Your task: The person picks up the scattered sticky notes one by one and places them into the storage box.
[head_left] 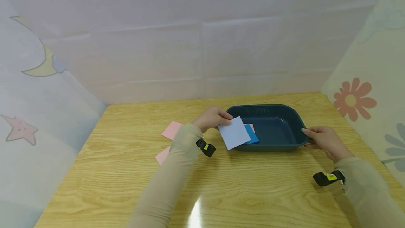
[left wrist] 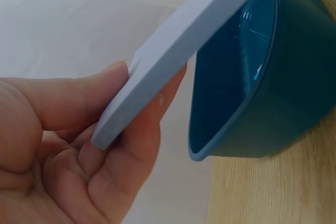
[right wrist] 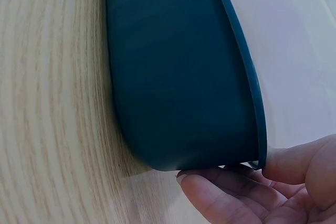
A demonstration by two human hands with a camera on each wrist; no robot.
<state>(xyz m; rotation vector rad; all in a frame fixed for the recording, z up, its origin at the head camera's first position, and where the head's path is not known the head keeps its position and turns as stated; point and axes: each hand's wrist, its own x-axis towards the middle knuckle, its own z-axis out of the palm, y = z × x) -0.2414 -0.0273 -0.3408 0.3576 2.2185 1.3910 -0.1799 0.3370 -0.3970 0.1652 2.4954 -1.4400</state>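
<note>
My left hand pinches a pale lavender square note pad between thumb and fingers, over the left end of a dark blue-green plastic basin. The left wrist view shows the thick edge of the pad, tilted above the basin's rim. Partly behind it, a blue square and a pink square show inside the basin. At the basin's right end my right hand grips the rim, thumb on top and fingers beneath, as the right wrist view also shows for the basin wall.
Two pink squares lie on the wooden table left of the basin, partly hidden by my left forearm. Pale cloth walls with printed shapes, such as an orange flower, enclose the table at the back and sides.
</note>
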